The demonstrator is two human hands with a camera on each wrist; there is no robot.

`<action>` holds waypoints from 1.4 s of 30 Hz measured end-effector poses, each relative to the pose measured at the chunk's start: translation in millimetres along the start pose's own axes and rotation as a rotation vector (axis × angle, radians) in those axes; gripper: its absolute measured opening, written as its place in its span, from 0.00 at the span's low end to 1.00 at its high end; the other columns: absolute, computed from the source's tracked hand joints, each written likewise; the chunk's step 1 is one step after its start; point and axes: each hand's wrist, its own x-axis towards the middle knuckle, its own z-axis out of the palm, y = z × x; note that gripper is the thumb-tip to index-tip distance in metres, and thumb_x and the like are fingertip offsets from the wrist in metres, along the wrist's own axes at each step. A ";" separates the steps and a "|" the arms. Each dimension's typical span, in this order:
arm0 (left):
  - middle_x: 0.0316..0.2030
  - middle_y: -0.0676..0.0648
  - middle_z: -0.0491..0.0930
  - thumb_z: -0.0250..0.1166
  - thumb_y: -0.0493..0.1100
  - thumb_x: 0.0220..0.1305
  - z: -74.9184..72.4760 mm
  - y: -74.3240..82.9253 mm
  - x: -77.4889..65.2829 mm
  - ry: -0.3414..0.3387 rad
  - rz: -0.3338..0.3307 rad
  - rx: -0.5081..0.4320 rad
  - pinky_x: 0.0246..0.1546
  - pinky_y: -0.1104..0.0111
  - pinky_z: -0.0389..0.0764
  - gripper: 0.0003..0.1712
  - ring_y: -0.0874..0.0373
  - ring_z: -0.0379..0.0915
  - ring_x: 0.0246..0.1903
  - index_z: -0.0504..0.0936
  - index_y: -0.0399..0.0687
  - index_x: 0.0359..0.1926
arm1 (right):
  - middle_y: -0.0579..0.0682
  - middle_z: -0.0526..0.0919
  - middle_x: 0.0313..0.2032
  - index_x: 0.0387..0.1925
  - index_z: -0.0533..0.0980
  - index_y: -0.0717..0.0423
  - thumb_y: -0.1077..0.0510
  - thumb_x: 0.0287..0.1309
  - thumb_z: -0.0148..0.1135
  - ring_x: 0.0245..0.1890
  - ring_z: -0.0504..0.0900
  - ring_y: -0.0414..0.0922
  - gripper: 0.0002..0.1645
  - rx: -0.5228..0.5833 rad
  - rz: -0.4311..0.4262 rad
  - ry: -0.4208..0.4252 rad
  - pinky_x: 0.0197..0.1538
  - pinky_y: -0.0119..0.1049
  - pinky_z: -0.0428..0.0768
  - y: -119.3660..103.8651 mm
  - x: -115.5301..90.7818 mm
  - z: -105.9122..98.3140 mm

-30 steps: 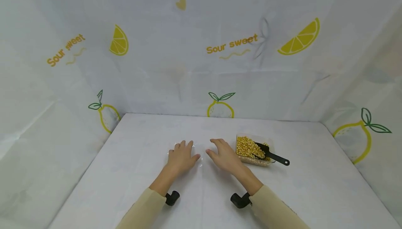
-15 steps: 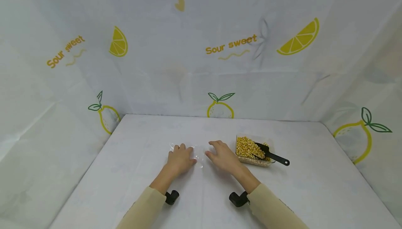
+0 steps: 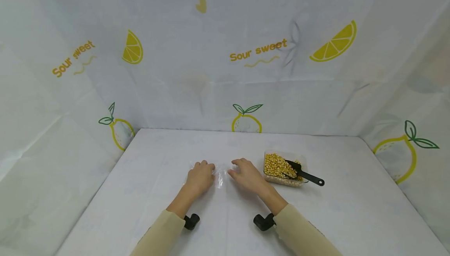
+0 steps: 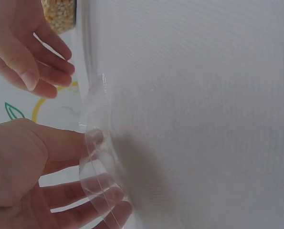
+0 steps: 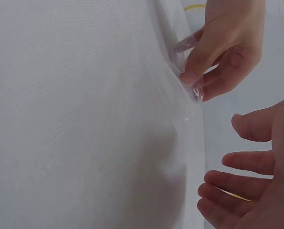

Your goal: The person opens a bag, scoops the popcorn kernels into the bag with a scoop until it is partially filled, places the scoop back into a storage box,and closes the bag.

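A thin clear plastic bag (image 3: 220, 177) lies near the middle of the table, crinkled and shiny. My left hand (image 3: 199, 178) grips its left part, thumb and fingers curled on the film, as the right wrist view shows for the left hand (image 5: 232, 52). Transparent film (image 4: 96, 174) overlaps the fingers in the left wrist view. Just right of the bag, my right hand (image 3: 247, 176) hovers with fingers spread and nothing in them. Its palm, the right hand (image 5: 256, 181) in the right wrist view, faces the left hand.
Right of my right hand stands a clear rectangular container (image 3: 284, 181) filled with yellow corn kernels (image 3: 275, 164). A black scoop (image 3: 311, 177) rests in it, handle sticking out over the right rim. White lemon-printed cloth (image 3: 197, 92) walls the table's back and sides.
My left fingers have curled in and gathered the plastic bag, which was lying flatter under them. The right hand has drifted slightly left, staying open. Container and scoop have not moved.
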 end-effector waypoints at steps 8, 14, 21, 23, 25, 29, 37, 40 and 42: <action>0.49 0.41 0.82 0.65 0.41 0.69 -5.1 -0.3 0.5 0.002 0.009 -0.059 0.43 0.45 0.82 0.16 0.42 0.79 0.51 0.84 0.42 0.55 | 0.58 0.84 0.42 0.49 0.81 0.69 0.58 0.67 0.63 0.45 0.82 0.52 0.18 0.050 0.004 0.036 0.50 0.49 0.79 0.3 5.2 1.4; 0.49 0.41 0.82 0.65 0.41 0.70 -5.9 -1.4 -1.7 0.015 0.053 -0.092 0.44 0.47 0.81 0.16 0.43 0.79 0.51 0.83 0.42 0.56 | 0.56 0.85 0.39 0.45 0.82 0.68 0.59 0.68 0.63 0.41 0.82 0.49 0.14 0.134 0.021 0.024 0.48 0.48 0.80 0.8 8.4 6.0; 0.50 0.40 0.82 0.64 0.41 0.71 -5.8 0.4 -5.7 0.029 0.125 -0.174 0.50 0.51 0.80 0.17 0.44 0.79 0.52 0.81 0.38 0.57 | 0.52 0.86 0.36 0.42 0.84 0.66 0.60 0.69 0.59 0.39 0.83 0.47 0.12 0.233 0.097 0.050 0.46 0.47 0.80 2.7 10.5 9.4; 0.50 0.40 0.82 0.63 0.41 0.71 -6.2 1.4 -6.5 0.025 0.125 -0.186 0.50 0.51 0.79 0.17 0.44 0.79 0.52 0.81 0.38 0.57 | 0.50 0.85 0.32 0.40 0.84 0.64 0.61 0.68 0.59 0.36 0.81 0.44 0.11 0.281 0.130 0.066 0.43 0.43 0.80 4.0 10.9 8.9; 0.50 0.40 0.82 0.64 0.42 0.71 -7.0 2.5 -7.1 0.016 0.119 -0.195 0.50 0.51 0.79 0.17 0.44 0.79 0.52 0.81 0.39 0.57 | 0.48 0.84 0.29 0.38 0.84 0.64 0.61 0.68 0.60 0.33 0.80 0.42 0.10 0.329 0.160 0.076 0.40 0.39 0.78 5.6 11.2 8.6; 0.51 0.40 0.81 0.64 0.42 0.70 -9.1 4.9 -8.1 -0.005 0.112 -0.228 0.51 0.50 0.79 0.17 0.44 0.79 0.53 0.81 0.39 0.56 | 0.48 0.82 0.27 0.37 0.83 0.64 0.61 0.68 0.60 0.30 0.78 0.41 0.09 0.419 0.215 0.072 0.35 0.34 0.75 8.4 11.3 8.2; 0.52 0.39 0.81 0.65 0.43 0.70 -10.4 7.3 -9.7 -0.025 0.095 -0.262 0.52 0.49 0.78 0.18 0.43 0.78 0.53 0.82 0.39 0.56 | 0.50 0.81 0.26 0.33 0.81 0.65 0.62 0.67 0.60 0.27 0.77 0.42 0.09 0.557 0.261 0.068 0.32 0.34 0.76 6.8 9.2 5.6; 0.53 0.38 0.80 0.64 0.44 0.70 -10.7 8.2 -11.4 -0.033 0.083 -0.278 0.53 0.49 0.77 0.20 0.43 0.77 0.54 0.81 0.39 0.58 | 0.50 0.81 0.26 0.31 0.80 0.64 0.62 0.66 0.60 0.27 0.78 0.42 0.09 0.589 0.270 0.068 0.34 0.35 0.77 7.2 8.5 5.3; 0.55 0.37 0.79 0.64 0.44 0.70 -11.3 8.9 -13.2 -0.030 0.085 -0.289 0.55 0.48 0.76 0.22 0.42 0.76 0.56 0.79 0.39 0.60 | 0.50 0.81 0.25 0.30 0.80 0.63 0.62 0.65 0.61 0.27 0.78 0.43 0.09 0.609 0.271 0.072 0.35 0.36 0.78 6.9 7.3 4.3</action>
